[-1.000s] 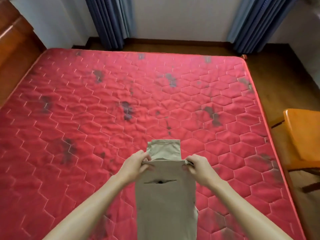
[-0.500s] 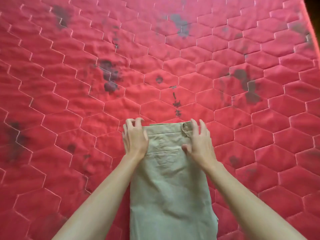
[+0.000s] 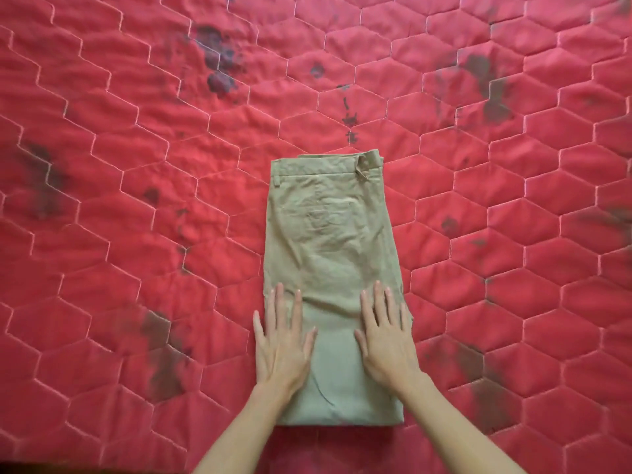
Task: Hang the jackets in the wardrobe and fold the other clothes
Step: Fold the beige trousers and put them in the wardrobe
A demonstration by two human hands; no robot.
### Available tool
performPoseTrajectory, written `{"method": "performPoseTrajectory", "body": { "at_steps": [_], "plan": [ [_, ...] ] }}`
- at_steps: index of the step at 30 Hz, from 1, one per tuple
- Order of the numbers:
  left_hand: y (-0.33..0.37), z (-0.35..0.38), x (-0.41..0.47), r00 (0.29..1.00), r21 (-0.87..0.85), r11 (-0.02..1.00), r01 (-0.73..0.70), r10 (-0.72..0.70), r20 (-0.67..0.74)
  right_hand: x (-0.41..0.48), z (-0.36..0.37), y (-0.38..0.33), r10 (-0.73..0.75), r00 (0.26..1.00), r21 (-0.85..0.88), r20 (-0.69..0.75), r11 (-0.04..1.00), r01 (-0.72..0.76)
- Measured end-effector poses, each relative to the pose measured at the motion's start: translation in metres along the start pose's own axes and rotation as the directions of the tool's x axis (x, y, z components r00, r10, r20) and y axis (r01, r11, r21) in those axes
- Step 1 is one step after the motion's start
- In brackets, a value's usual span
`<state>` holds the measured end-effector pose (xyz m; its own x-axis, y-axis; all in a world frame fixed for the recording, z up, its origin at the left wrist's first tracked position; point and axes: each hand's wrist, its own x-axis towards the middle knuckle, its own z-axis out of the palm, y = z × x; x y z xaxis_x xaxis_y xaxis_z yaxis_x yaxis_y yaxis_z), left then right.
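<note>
A pair of khaki trousers point(image 3: 330, 241) lies folded into a flat rectangle in the middle of the red quilted mattress point(image 3: 136, 200), waistband at the far end and fold at the near end. My left hand point(image 3: 282, 340) lies flat, fingers spread, on the lower left part of the trousers, partly over their left edge. On the lower right part my right hand point(image 3: 386, 336) rests flat as well. Neither hand grips the cloth.
The mattress fills the whole view, stitched in hexagons with several dark stains, such as a stain point(image 3: 219, 66) at the far left and a stain point(image 3: 164, 360) close to my left hand. No other clothes are in view.
The waistband was carried over and laid down on the mattress. My hands then slid from the waistband end back toward me along the trousers. The view tilted down and closer.
</note>
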<state>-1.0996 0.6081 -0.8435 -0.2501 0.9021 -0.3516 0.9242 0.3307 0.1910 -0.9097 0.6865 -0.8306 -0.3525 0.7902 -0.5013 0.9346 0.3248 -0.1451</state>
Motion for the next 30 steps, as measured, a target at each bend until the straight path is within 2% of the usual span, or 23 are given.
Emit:
{"method": "performPoseTrajectory", "body": {
  "at_steps": [2,5,7,9,11,13,15,17,19,20,22,24,26,28,30],
  "plan": [
    [0.001,0.012,-0.036,0.995,0.048,0.995,0.084,-0.087,0.053,-0.035,0.016,0.003,0.011,0.999,-0.005,0.039,1.000,-0.010],
    [0.011,0.025,-0.079,0.946,0.031,0.952,0.304,-0.305,0.109,-0.079,0.032,0.007,0.148,0.988,0.056,0.052,0.987,-0.150],
    [0.018,0.028,-0.099,0.947,0.001,0.951,0.310,-0.309,0.090,-0.099,0.040,0.004,0.241,0.966,0.184,0.090,0.950,-0.254],
    [0.022,0.024,-0.111,0.953,-0.121,0.946,0.301,-0.301,0.017,-0.113,0.041,-0.004,0.328,0.943,0.367,0.055,0.872,-0.324],
    [0.023,0.015,-0.118,0.931,-0.324,0.881,0.344,-0.365,-0.004,-0.120,0.037,-0.010,0.437,0.899,0.559,0.032,0.737,-0.379],
    [0.017,0.005,-0.119,0.892,-0.456,0.774,0.439,-0.438,0.113,-0.122,0.032,-0.010,0.508,0.850,0.661,0.140,0.591,-0.462],
    [0.002,-0.002,-0.117,0.836,-0.449,0.706,0.548,-0.475,0.275,-0.125,0.030,-0.003,0.501,0.829,0.655,0.248,0.544,-0.524],
    [-0.013,-0.012,-0.119,0.796,-0.432,0.673,0.600,-0.448,0.407,-0.134,0.022,0.004,0.429,0.820,0.676,0.380,0.476,-0.562],
    [-0.023,-0.029,-0.128,0.795,-0.497,0.625,0.603,-0.417,0.441,-0.147,0.004,0.013,0.269,0.792,0.722,0.549,0.324,-0.611],
    [-0.025,-0.041,-0.130,0.804,-0.572,0.565,0.595,-0.417,0.424,-0.151,-0.008,0.016,0.183,0.781,0.737,0.597,0.259,-0.624],
    [-0.024,-0.071,-0.128,0.845,-0.742,0.432,0.513,-0.405,0.349,-0.154,-0.035,0.021,0.067,0.799,0.774,0.598,0.210,-0.598],
    [-0.018,-0.103,-0.111,0.890,-0.861,0.333,0.383,-0.384,0.247,-0.142,-0.066,0.019,0.084,0.845,0.824,0.529,0.189,-0.534],
    [-0.008,-0.129,-0.079,0.907,-0.927,0.240,0.287,-0.378,0.182,-0.114,-0.097,0.013,0.156,0.886,0.890,0.436,0.067,-0.450],
    [0.003,-0.151,-0.040,0.907,-0.963,0.142,0.228,-0.391,0.156,-0.080,-0.129,0.005,0.233,0.895,0.924,0.381,-0.057,-0.378],
    [0.009,-0.169,0.004,0.895,-0.981,0.088,0.176,-0.429,0.122,-0.040,-0.153,0.001,0.304,0.887,0.938,0.347,-0.104,-0.332]
  ]
}}
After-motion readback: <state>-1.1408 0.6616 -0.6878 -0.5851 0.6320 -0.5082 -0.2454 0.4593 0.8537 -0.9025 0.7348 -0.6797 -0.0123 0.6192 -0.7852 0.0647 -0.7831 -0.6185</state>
